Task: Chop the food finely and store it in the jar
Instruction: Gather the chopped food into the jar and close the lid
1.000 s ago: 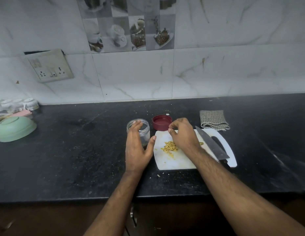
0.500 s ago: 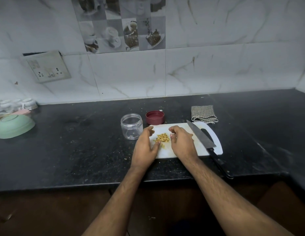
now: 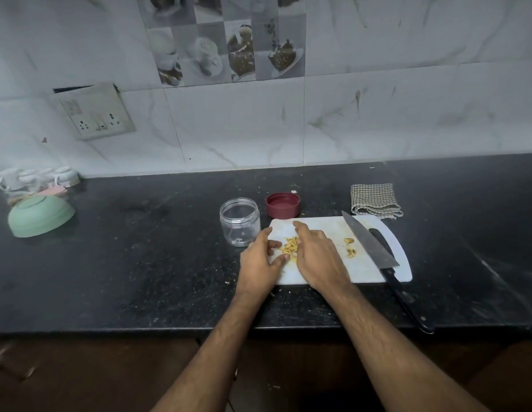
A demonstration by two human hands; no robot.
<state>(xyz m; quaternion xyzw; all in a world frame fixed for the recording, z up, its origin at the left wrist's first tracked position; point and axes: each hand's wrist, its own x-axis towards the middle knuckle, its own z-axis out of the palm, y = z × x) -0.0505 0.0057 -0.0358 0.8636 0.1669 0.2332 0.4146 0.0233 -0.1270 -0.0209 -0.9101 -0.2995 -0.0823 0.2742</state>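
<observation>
Spanning the full width of the view, a black speckled stone counter (image 3: 139, 263) runs below a wall of pale marbled tiles (image 3: 407, 99); a band of picture tiles showing cups and desserts (image 3: 229, 46) sits high at centre, and a switch and socket plate (image 3: 95, 114) hangs askew at left. Item: white cutting board (image 3: 327, 227), flat on the counter near its front edge, handle slot to the right. Item: kitchen knife (image 3: 368, 245), blade lying diagonally across the right part of the board, black handle reaching past the board toward the counter's front edge. Item: mint-green bowl (image 3: 40, 215), upside down and tilted, far left, with a cluster of small white cups (image 3: 35, 176) behind it. Item: folded checked cloth (image 3: 374, 200), behind the board's right end. Item: clear plastic jar (image 3: 240, 221), upright, lid off, just beside the board's left edge, a few scraps at its bottom. Item: dark red lid (image 3: 283, 205), lying open side up behind the board, near the jar. Item: left hand (image 3: 260, 263), at the board's left edge, fingers loosely curved and narrowly spread, tips touching the board beside the pile. Item: right hand (image 3: 316, 257), on the board, fingers curved and close together against the pile's right side; whether it pinches any pieces cannot be told. Item: chopped yellow food (image 3: 290, 246), a small pile between the two hands. Item: stray pieces (image 3: 350, 246), on the board between the right hand and the blade.
</observation>
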